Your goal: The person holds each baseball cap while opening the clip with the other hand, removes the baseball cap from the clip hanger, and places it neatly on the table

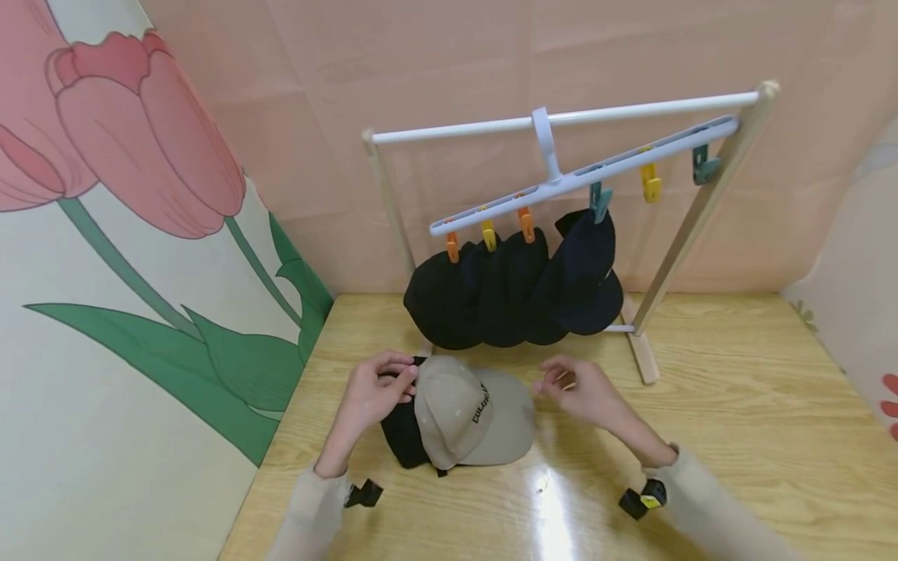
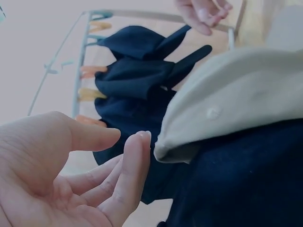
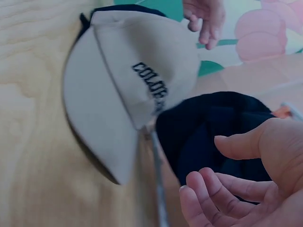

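Observation:
A beige cap [image 1: 452,413] with dark lettering lies on top of a black cap [image 1: 403,432] on the table, brim to the right. At their left side, my left hand [image 1: 382,391] has its fingers bent loosely, fingertips right at the crown's edge. The left wrist view shows a gap between thumb and fingers of that hand [image 2: 90,175], with nothing pinched there. Just right of the beige brim is my right hand [image 1: 578,389], its fingers loosely curled around nothing. In the right wrist view this hand [image 3: 251,175] overlaps dark hanging caps [image 3: 222,127].
Behind the caps stands a rack with a white bar [image 1: 477,131] and wooden posts. A tilted pale hanger [image 1: 582,178] hangs from it. Several dark caps [image 1: 505,296] hang from its clips; a yellow clip [image 1: 651,185] and a teal clip [image 1: 704,165] at the right hold nothing.

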Available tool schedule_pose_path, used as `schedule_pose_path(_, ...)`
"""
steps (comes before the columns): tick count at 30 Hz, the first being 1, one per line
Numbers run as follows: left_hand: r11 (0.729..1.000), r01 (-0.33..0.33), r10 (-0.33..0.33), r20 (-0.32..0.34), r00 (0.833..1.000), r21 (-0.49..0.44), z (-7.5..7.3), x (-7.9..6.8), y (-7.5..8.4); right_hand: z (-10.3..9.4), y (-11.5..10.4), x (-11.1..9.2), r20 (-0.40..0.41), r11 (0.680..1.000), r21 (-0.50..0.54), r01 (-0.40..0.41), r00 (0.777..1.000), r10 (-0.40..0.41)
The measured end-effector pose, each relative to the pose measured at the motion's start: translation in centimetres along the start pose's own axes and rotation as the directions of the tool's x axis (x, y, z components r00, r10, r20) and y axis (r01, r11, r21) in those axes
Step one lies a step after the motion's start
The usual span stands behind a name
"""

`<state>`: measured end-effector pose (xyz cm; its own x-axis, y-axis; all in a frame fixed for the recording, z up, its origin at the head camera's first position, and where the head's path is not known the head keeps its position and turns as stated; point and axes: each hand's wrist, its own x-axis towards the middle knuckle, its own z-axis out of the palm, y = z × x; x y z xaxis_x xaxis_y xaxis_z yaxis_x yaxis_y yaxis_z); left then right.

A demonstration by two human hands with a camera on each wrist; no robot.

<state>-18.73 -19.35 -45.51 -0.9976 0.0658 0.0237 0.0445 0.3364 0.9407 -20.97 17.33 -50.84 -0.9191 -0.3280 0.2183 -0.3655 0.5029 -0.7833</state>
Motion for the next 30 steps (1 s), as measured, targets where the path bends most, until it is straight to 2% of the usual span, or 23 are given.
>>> schedule_pose_path(6,0.997,-0.075,0.074,0.023,0.997,0.032,0.4,0.4,0.7,-2.1,-1.1,0.1,-0.045,1.0,-0.018,0.012,0.999,-0.012)
schedule_pose_path(14,0.972,-0.167,0.165,0.026,0.986,0.165,1.1,1.1,2.1,-4.0,-2.1,0.1,-0.116,0.996,-0.061,0.059,0.991,-0.066)
schedule_pose_path(18,0.968,-0.185,0.181,0.038,0.983,0.166,1.3,1.3,2.9,-5.0,-2.9,0.2,-0.148,0.993,-0.068,0.094,0.984,-0.103)
schedule_pose_path(22,0.965,-0.203,0.197,0.053,0.979,0.165,1.7,1.7,3.6,-6.1,-3.5,0.3,-0.167,0.994,-0.053,0.097,0.98,-0.105)
schedule_pose_path(30,0.944,-0.287,0.273,0.102,0.957,0.164,2.2,2.5,5.3,-8.4,-4.8,0.8,-0.238,0.992,-0.072,0.107,0.964,-0.121)
